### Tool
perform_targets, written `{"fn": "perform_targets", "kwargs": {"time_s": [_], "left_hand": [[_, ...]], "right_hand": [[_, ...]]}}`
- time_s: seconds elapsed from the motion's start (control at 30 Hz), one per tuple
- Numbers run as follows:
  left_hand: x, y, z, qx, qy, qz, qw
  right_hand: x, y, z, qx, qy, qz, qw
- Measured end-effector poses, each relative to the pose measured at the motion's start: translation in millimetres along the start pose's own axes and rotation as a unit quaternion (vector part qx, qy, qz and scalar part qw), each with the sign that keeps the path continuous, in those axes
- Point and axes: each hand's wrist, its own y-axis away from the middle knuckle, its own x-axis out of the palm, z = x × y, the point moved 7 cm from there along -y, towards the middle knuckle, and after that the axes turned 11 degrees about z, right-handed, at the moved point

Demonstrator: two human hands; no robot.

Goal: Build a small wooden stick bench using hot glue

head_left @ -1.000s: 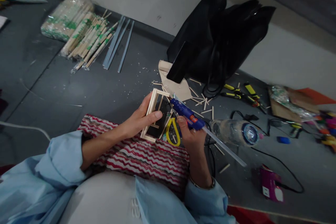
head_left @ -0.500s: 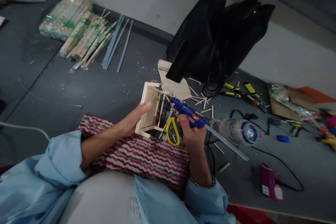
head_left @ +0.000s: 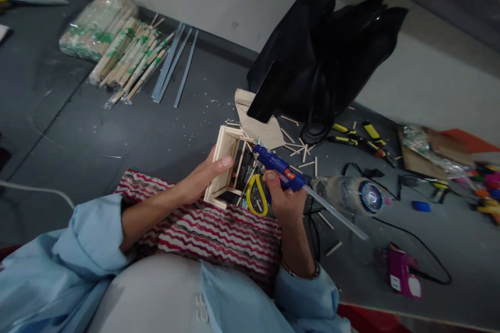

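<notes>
My left hand (head_left: 207, 176) grips a small box-like frame of thin wooden sticks (head_left: 217, 177), thumb on its inner face and the fingers hidden behind. My right hand (head_left: 287, 200) is closed round a blue glue gun (head_left: 279, 168), whose nozzle points left toward the frame's right side. A long clear glue stick (head_left: 338, 213) sticks out of the gun's back end. Between the hands lie scissors with a yellow handle (head_left: 257, 195), partly hidden. Under the frame is a red, white and grey striped cloth (head_left: 219, 237).
A black bag (head_left: 308, 57) stands against the wall with a phone (head_left: 264, 91) leaning on it. Bundled sticks (head_left: 130, 60) and grey strips (head_left: 186, 68) lie at the back left. A plastic bottle (head_left: 347, 193), pliers (head_left: 346, 138) and a purple box (head_left: 403, 271) are at right.
The stick frame has shifted slightly right and turned in my left hand, showing its inner face at a steeper angle. The glue gun has hardly moved.
</notes>
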Motion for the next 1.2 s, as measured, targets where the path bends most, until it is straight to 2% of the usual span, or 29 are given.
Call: {"fn": "perform_targets", "kwargs": {"time_s": [0.2, 0.43, 0.93, 1.2], "left_hand": [[-2.1, 0.4, -3.2, 0.028, -0.061, -0.011, 0.998], [-0.7, 1.1, -3.4, 0.034, -0.075, 0.008, 0.997], [-1.8, 1.3, -5.2, 0.024, -0.094, -0.011, 0.995], [-2.4, 1.1, -2.5, 0.025, -0.081, -0.006, 0.996]], "right_hand": [[-1.4, 0.4, 2.3, -0.004, 0.016, -0.003, 1.0], [0.7, -1.3, 3.4, 0.01, 0.004, 0.008, 1.0], [-1.8, 1.7, 4.9, 0.002, 0.003, -0.009, 1.0], [0.4, 0.9, 2.4, 0.005, 0.006, 0.002, 1.0]]}}
